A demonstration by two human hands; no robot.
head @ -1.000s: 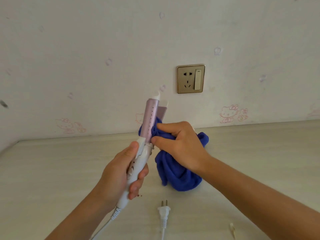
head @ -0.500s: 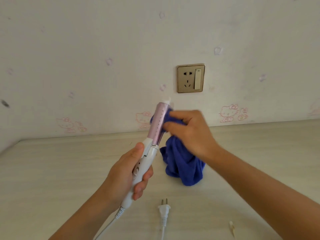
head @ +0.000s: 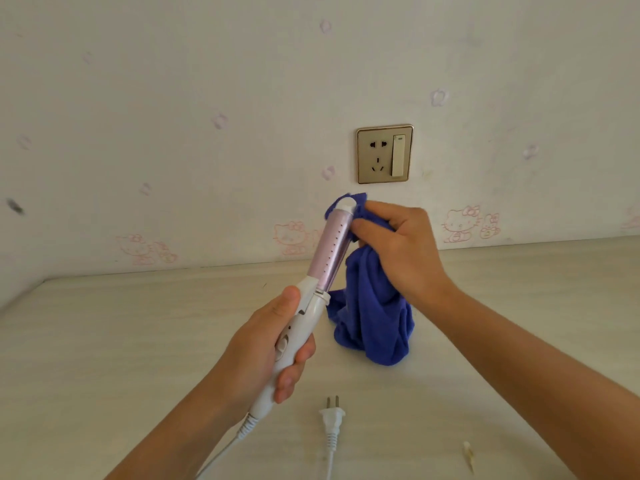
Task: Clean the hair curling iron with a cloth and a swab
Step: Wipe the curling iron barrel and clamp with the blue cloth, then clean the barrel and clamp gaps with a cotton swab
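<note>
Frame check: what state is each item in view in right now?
Curling iron: unplugged, tilted, handle gripped by left hand.
Cloth: pinched by right hand against the barrel's tip, rest hanging down.
Plug: lying loose on the table.
Socket: nothing plugged in.
Swab: lying on the table, untouched.

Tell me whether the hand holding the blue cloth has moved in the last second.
Yes. The right hand rose with the blue cloth toward the gold wall socket.
</note>
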